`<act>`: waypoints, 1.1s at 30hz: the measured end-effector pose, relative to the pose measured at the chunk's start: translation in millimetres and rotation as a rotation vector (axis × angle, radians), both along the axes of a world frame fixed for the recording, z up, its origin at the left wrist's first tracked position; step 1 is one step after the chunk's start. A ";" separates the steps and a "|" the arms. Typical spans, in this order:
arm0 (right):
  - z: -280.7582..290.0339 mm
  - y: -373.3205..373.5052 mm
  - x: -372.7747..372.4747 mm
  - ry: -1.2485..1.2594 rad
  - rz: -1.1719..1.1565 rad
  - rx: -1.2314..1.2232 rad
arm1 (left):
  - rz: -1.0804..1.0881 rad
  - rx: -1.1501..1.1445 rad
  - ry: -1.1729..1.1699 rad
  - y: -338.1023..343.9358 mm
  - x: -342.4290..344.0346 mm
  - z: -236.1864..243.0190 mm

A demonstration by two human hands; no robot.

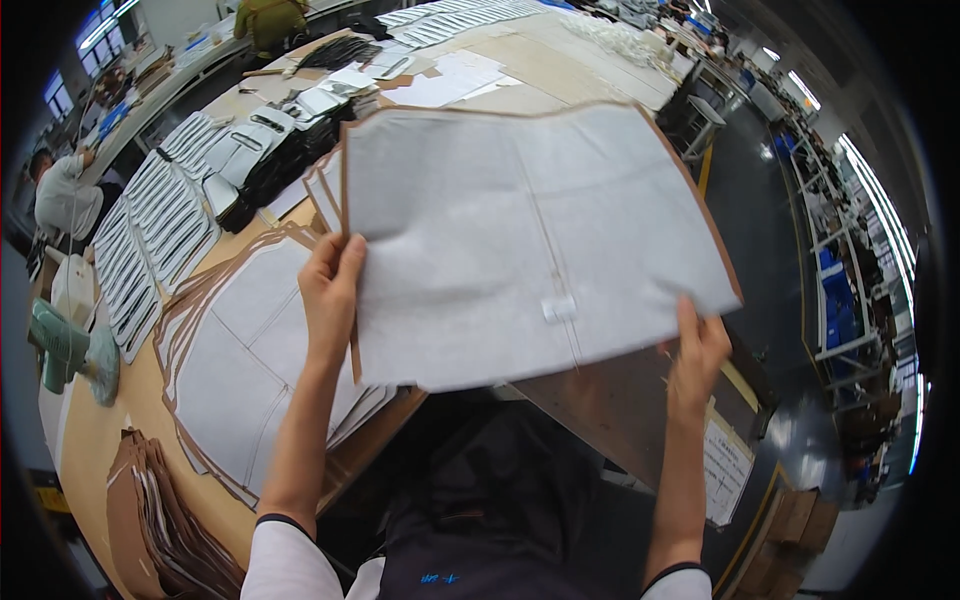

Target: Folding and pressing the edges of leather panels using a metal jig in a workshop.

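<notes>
A large pale grey panel (450,190) with brown edging, a seam down its middle and a small white patch is held up in front of me. My left hand (330,280) is closed on its left edge, thumb on the face. My right hand (698,345) grips the lower right corner. Behind and left of it lies a fanned stack of similar brown-edged grey panels (235,370) on the worktable (135,400).
Brown stacked pieces (150,510) lie at the lower left, near a mint-green object (60,340). Strips (155,225) and black-and-white pieces (255,150) cover the far left. Co-workers (65,200) are beyond. An aisle with racks (830,300) runs on the right.
</notes>
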State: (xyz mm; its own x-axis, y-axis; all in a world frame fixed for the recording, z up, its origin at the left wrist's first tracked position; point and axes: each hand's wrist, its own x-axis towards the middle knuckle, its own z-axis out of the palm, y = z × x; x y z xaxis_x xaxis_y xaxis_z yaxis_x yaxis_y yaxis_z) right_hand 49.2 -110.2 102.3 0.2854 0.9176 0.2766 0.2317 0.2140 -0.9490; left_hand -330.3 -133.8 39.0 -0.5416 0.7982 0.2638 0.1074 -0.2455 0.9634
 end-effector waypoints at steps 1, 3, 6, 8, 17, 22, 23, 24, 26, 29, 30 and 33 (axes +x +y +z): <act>-4.6 41.9 -17.8 0.070 0.112 0.026 | 0.064 0.020 0.002 13.9 -16.8 -1.5; -11.9 114.4 -48.3 0.120 0.199 0.034 | 0.120 0.053 -0.006 51.7 -44.2 -14.0; -33.6 206.4 -74.4 0.030 0.270 -0.030 | 0.164 0.070 -0.002 114.0 -81.6 -49.5; -54.5 236.0 -89.9 0.009 0.277 -0.092 | 0.179 0.074 0.044 145.6 -100.9 -83.4; -66.9 148.3 -110.4 -0.203 0.362 -0.082 | -0.002 -0.419 0.006 137.2 -129.6 -153.1; -75.8 30.7 -181.1 -0.447 0.891 0.345 | -0.083 -0.357 0.090 45.7 -117.0 -83.3; -83.9 10.4 -195.2 -0.554 1.000 0.365 | -0.085 -0.362 0.101 15.2 -110.5 -67.7; -97.7 -8.8 -206.0 -0.651 1.027 0.359 | -0.092 -0.365 0.112 -15.7 -100.1 -55.5; -125.0 -29.8 -224.5 -0.744 1.051 0.473 | -0.078 -0.350 0.163 -83.5 -84.8 -42.9; -150.7 -33.2 -233.3 -0.851 1.075 0.635 | 0.106 -0.382 0.217 -179.0 -42.3 -42.2; -156.2 -35.2 -235.0 -0.841 1.090 0.638 | 0.154 -0.389 0.225 -209.0 -30.1 -48.1; -167.0 -33.9 -236.3 -0.916 1.070 0.853 | 0.325 -0.387 0.235 -274.0 14.7 -52.0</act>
